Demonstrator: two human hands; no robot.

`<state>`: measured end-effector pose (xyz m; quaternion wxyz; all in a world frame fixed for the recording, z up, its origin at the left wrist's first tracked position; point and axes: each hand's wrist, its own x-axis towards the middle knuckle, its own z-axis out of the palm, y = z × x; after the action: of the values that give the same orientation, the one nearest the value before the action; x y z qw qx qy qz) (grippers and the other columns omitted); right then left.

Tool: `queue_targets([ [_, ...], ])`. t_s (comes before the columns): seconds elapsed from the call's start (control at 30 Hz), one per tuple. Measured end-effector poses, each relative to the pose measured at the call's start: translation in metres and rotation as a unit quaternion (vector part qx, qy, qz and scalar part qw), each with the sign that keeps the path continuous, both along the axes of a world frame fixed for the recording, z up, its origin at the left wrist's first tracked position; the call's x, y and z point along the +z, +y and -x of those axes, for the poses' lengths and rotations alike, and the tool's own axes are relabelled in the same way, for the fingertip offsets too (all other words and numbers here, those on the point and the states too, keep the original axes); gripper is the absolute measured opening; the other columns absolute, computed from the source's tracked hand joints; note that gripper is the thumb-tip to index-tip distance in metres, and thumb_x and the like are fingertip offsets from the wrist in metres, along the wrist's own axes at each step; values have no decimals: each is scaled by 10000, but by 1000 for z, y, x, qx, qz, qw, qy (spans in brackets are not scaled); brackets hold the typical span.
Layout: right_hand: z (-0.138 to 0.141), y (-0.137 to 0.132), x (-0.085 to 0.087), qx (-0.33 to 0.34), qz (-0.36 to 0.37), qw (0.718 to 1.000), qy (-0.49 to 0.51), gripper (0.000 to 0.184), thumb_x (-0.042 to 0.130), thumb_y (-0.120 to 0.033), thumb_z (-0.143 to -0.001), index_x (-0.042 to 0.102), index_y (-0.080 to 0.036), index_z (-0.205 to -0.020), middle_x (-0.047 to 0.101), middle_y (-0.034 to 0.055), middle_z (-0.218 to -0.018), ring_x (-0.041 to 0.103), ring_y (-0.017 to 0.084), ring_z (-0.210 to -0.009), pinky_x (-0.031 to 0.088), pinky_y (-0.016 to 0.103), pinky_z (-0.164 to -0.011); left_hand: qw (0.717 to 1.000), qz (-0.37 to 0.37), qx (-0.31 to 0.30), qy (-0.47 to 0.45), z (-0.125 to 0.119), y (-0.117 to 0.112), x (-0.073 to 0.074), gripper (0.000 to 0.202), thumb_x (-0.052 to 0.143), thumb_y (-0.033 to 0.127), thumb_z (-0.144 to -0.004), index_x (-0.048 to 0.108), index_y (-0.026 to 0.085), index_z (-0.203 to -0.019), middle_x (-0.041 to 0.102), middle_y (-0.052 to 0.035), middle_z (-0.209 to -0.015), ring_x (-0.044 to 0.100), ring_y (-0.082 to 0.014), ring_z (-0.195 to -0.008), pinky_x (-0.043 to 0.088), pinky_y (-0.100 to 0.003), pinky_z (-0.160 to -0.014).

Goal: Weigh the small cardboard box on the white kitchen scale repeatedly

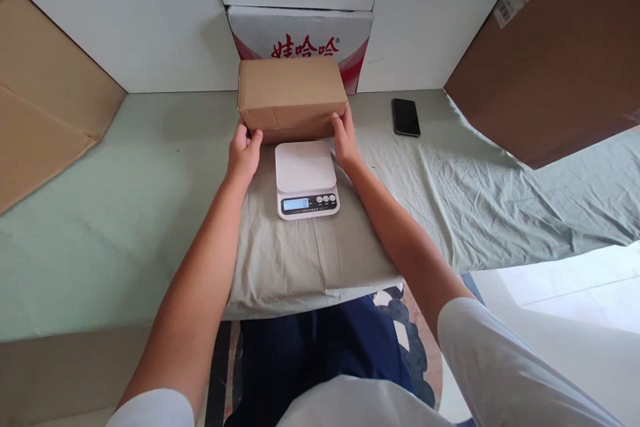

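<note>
A closed brown cardboard box is gripped at its two near lower corners. My left hand closes on the left corner, thumb on the front face. On the right corner, my right hand does the same, with its thumb against the front. Just in front of the box, between my forearms, a white digital kitchen scale sits on the cloth; its lit display reads 0 and its platform bears nothing. Whether the box touches the table or is held slightly above it, I cannot tell.
A black phone lies right of the box on the green tablecloth. Behind stands a white carton with red lettering against white panels. Large cardboard sheets or boxes flank the table at left and right.
</note>
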<state>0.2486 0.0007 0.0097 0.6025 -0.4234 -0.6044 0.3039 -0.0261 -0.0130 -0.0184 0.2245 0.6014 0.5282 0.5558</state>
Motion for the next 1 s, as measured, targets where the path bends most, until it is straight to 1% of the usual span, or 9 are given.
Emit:
queue_targets([
  [0.17, -4, -31, 50, 13, -54, 998, -33, 902, 632, -890, -942, 477, -419, -1695, 549, 16, -1795, 311, 332, -1820, 303, 605, -1501, 998, -69, -2, -8, 1, -35, 46, 692, 575, 835, -1042, 649, 201, -1309, 758, -92, -1155, 717, -283, -1363, 566, -458, -1095],
  [0.27, -13, -69, 64, 27, -54, 998, -35, 949, 691, -909, -899, 486, -437, -1697, 533, 18, -1820, 294, 349, -1829, 391, 583, -1469, 995, -95, -8, -41, 3, -73, 63, 624, 656, 833, -1018, 672, 240, -1212, 762, -88, -1235, 726, -297, -1337, 580, -468, -1144],
  [0.33, -19, -97, 59, 32, -35, 998, -43, 957, 704, -903, -896, 481, -449, -1708, 478, 14, -1867, 298, 355, -1829, 421, 574, -1457, 996, -73, -28, -46, 4, -102, 62, 575, 695, 818, -1011, 689, 271, -1186, 770, -80, -1201, 730, -308, -1312, 603, -468, -1174],
  [0.43, -28, -132, 40, 36, -21, 998, -54, 913, 710, -849, -931, 481, -447, -1718, 407, 8, -1910, 312, 343, -1826, 349, 565, -1500, 998, -27, -39, -32, 4, -138, 47, 600, 693, 828, -1000, 705, 263, -1203, 779, -99, -1154, 776, -320, -1215, 673, -463, -1103],
  [0.53, -32, -147, 23, 30, -28, 998, -57, 867, 702, -787, -974, 449, -464, -1738, 386, 1, -1920, 303, 325, -1831, 288, 578, -1526, 999, -9, -25, -20, 3, -156, 31, 611, 659, 826, -1016, 710, 254, -1224, 781, -113, -1127, 798, -320, -1143, 699, -456, -1070],
  [0.63, -34, -144, 12, 28, -41, 997, -54, 855, 689, -768, -994, 421, -478, -1752, 340, -13, -1941, 294, 324, -1836, 294, 582, -1525, 1000, -14, -21, -16, 2, -157, 24, 572, 660, 785, -1033, 717, 265, -1265, 778, -110, -1123, 794, -326, -1178, 689, -463, -1105],
  [0.77, -37, -133, -1, 36, -40, 996, -71, 976, 647, -836, -975, 318, -437, -1803, 259, 1, -1971, 256, 347, -1848, 322, 586, -1510, 998, -31, -31, -46, 2, -153, 23, 587, 759, 704, -997, 719, 253, -1371, 783, -132, -1241, 764, -350, -1313, 643, -518, -1202],
  [0.9, -41, -127, -13, 43, -44, 994, -91, 1019, 597, -855, -989, 209, -431, -1831, 207, -3, -1985, 204, 340, -1863, 270, 564, -1526, 996, -29, -46, -67, 2, -152, 21, 589, 809, 665, -966, 733, 256, -1382, 769, -149, -1363, 756, -355, -1355, 613, -544, -1248],
  [1.0, -42, -126, -17, 45, -42, 994, -94, 1032, 590, -854, -993, 168, -436, -1837, 236, 6, -1978, 218, 337, -1860, 232, 569, -1535, 996, -19, -52, -77, 2, -151, 20, 617, 827, 666, -944, 732, 264, -1403, 761, -154, -1387, 739, -366, -1398, 591, -558, -1277],
])
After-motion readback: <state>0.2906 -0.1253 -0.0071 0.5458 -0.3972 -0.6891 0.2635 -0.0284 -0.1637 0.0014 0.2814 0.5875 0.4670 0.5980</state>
